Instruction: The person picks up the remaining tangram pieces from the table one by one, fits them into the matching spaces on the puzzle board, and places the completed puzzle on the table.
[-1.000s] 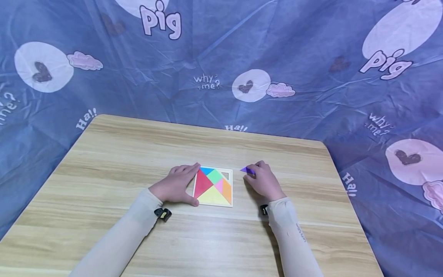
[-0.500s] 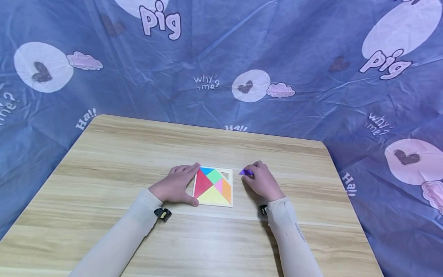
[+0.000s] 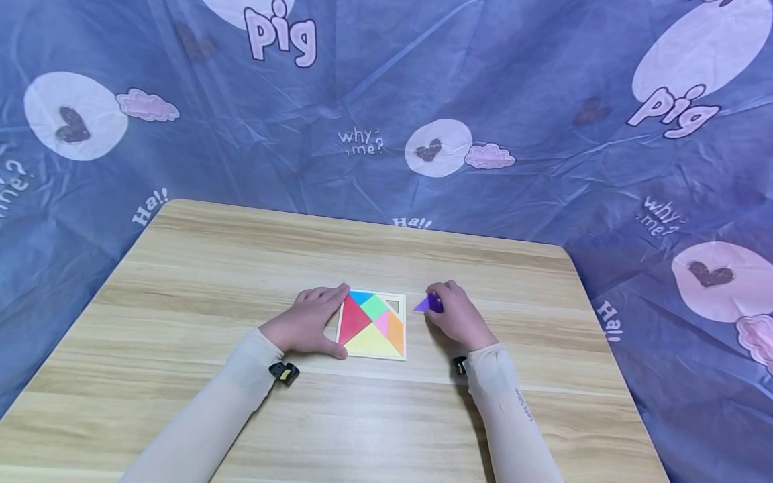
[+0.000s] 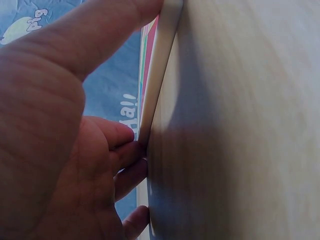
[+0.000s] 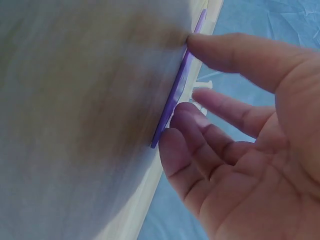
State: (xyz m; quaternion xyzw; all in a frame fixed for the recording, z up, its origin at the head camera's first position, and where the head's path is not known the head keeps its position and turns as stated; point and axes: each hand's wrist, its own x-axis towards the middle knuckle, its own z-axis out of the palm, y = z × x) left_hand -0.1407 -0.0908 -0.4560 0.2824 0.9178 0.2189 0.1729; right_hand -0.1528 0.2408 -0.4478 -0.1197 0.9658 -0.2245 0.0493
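At the middle of the table, a square tangram tray (image 3: 405, 339) with a pale wooden rim holds red, blue, green, pink, orange and yellow pieces. A bare triangular recess shows in its far right corner. My left hand (image 3: 304, 325) grips the tray's left side, thumb at the near corner and index finger at the far corner. Right of the tray, my right hand (image 3: 460, 315) holds a purple triangle piece (image 3: 422, 305) between thumb and fingers, close over the tabletop. One point of the triangle faces the tray. In the right wrist view, the purple triangle (image 5: 172, 97) appears edge-on.
The wood-grain table (image 3: 362, 429) has rounded far corners. A blue printed cloth (image 3: 386, 80) hangs behind it and along both sides. Dark wrist-worn devices show at the left cuff (image 3: 284, 373) and the right cuff (image 3: 461, 365).
The purple triangle has turned in my right fingers, and its point has shifted slightly toward me and the tray. My left hand and the tray stay put.
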